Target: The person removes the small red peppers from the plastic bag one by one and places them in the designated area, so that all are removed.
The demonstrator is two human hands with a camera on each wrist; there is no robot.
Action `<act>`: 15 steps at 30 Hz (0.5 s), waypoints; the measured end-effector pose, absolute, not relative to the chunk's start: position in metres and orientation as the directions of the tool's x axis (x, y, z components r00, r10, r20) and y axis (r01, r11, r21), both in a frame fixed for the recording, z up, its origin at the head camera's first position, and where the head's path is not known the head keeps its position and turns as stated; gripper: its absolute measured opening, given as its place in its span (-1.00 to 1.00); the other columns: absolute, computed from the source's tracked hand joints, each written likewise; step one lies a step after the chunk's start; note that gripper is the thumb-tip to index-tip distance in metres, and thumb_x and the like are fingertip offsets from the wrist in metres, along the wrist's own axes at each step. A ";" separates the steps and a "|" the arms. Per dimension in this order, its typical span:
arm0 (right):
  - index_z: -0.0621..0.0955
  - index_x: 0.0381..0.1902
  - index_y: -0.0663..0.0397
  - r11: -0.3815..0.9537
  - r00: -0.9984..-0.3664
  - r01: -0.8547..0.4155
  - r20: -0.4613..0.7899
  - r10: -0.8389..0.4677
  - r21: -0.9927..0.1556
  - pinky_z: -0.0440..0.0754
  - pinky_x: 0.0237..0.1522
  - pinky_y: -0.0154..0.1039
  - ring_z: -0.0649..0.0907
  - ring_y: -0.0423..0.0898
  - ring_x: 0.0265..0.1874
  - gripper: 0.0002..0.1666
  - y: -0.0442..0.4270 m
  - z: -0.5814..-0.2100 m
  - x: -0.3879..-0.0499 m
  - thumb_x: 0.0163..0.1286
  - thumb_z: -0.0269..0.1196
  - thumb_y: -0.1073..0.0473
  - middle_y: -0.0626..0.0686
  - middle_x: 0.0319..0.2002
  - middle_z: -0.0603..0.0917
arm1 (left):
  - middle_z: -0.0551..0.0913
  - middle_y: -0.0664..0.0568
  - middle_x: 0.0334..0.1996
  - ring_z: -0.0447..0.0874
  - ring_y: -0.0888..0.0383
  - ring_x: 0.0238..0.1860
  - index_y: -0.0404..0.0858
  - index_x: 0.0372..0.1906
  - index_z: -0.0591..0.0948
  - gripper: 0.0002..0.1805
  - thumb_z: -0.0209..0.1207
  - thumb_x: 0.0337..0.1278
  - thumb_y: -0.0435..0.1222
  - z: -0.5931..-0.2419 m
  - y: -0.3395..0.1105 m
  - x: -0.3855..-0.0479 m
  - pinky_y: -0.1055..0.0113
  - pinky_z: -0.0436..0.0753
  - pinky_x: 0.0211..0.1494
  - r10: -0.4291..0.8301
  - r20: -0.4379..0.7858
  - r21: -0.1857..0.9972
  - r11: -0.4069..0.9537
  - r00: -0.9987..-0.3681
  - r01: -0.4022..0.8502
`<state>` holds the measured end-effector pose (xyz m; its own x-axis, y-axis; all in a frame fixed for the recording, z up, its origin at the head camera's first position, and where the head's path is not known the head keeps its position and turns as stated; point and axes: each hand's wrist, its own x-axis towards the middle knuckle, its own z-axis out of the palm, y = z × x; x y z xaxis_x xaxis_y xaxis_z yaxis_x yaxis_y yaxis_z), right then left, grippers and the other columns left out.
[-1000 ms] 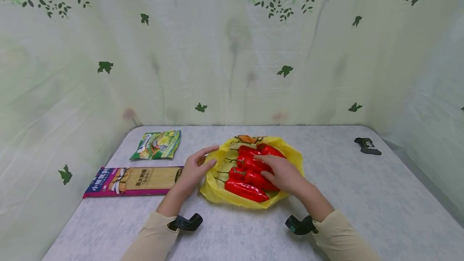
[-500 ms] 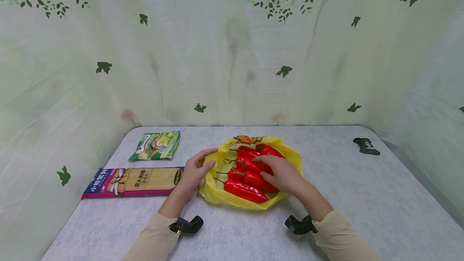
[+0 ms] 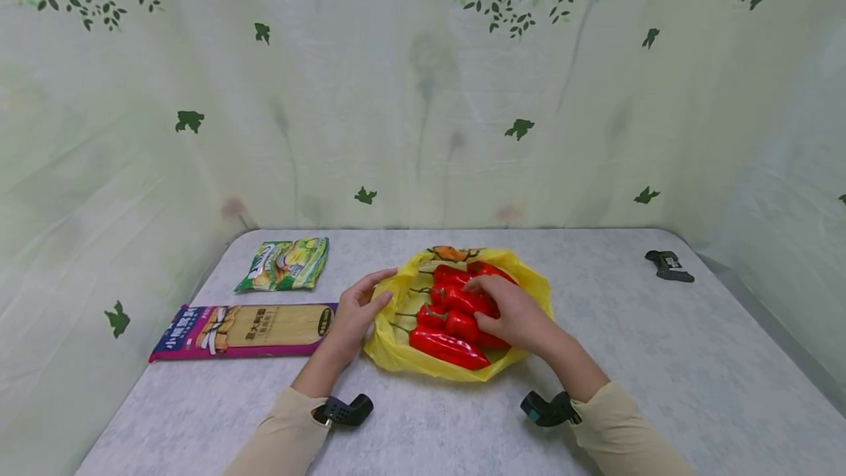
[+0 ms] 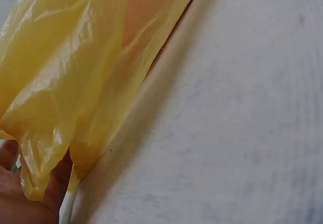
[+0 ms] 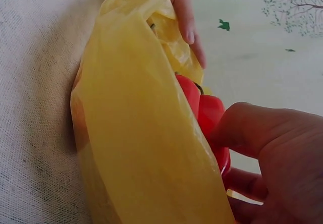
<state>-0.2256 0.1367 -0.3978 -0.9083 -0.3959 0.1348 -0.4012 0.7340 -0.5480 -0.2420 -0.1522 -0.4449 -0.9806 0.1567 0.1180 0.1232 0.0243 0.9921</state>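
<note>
Several glossy red peppers [image 3: 449,347] with green stems lie in an opened yellow plastic bag [image 3: 390,351] at the table's middle. My right hand [image 3: 515,318] reaches over the bag's right side, its thumb and bent fingers around a red pepper [image 5: 208,110] in the pile. Its fingertips are partly hidden in the right wrist view. At the left rim my left hand [image 3: 353,314] touches the bag, fingers extended and thumb apart. In the left wrist view, the yellow plastic [image 4: 60,82] hangs between its thumb and fingers.
A pack of spaghetti [image 3: 277,329] lies left of the bag, close to my left wrist. Behind it sits a green chip packet [image 3: 287,264]. A small black packet [image 3: 670,266] rests at the far right. A pale curtain [image 3: 423,94] stands behind the table [image 3: 661,358].
My right hand's fingers have bent more over the peppers, the index finger drawing in slightly. My left hand stays at the bag's rim, nearly still.
</note>
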 end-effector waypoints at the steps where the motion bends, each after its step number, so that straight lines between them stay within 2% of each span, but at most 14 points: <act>1: 0.54 0.15 -0.05 0.728 -0.909 -0.400 0.140 -0.393 -0.556 0.63 0.21 0.01 0.58 -0.04 0.13 -0.50 0.137 -0.398 -0.226 0.25 0.39 0.20 -0.02 0.13 0.62 | 0.45 0.01 0.42 0.16 0.11 0.56 -0.14 0.35 0.49 -0.55 0.12 0.41 -0.29 -0.445 -0.152 -0.242 0.00 0.06 0.64 0.158 0.120 0.992 0.021 -0.980 0.125; 6: 0.52 0.21 -0.08 0.689 -0.911 -0.399 0.176 -0.374 -0.604 0.66 0.15 -0.02 0.55 -0.05 0.11 -0.46 0.138 -0.393 -0.226 0.28 0.38 0.17 -0.01 0.17 0.58 | 0.47 0.05 0.40 0.29 0.16 0.49 -0.11 0.35 0.49 -0.56 0.10 0.43 -0.28 -0.444 -0.152 -0.242 0.17 0.26 0.56 0.160 0.118 0.992 0.019 -0.980 0.122; 11: 0.49 0.25 -0.08 0.641 -0.899 -0.431 0.241 -0.366 -0.635 0.69 0.09 -0.02 0.55 -0.02 0.12 -0.45 0.141 -0.388 -0.225 0.32 0.35 0.19 0.01 0.21 0.56 | 0.49 0.00 0.37 0.47 0.23 0.33 -0.17 0.34 0.50 -0.58 0.06 0.45 -0.30 -0.444 -0.152 -0.242 0.47 0.51 0.31 0.157 0.144 0.990 -0.017 -0.977 0.143; 15: 0.49 0.27 -0.04 0.596 -0.881 -0.471 0.307 -0.361 -0.651 0.68 0.09 0.05 0.54 0.05 0.16 -0.46 0.144 -0.384 -0.224 0.34 0.32 0.24 0.07 0.21 0.54 | 0.50 -0.01 0.37 0.46 0.30 0.31 -0.18 0.33 0.52 -0.59 0.06 0.46 -0.27 -0.445 -0.152 -0.242 0.56 0.49 0.26 0.148 0.150 0.989 -0.003 -0.978 0.151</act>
<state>-0.2241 0.1436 -0.3844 -0.8807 -0.3610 0.3067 -0.4708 0.5959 -0.6506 -0.2422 -0.1525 -0.4452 -0.9777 0.1475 0.1496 0.1507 -0.0035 0.9886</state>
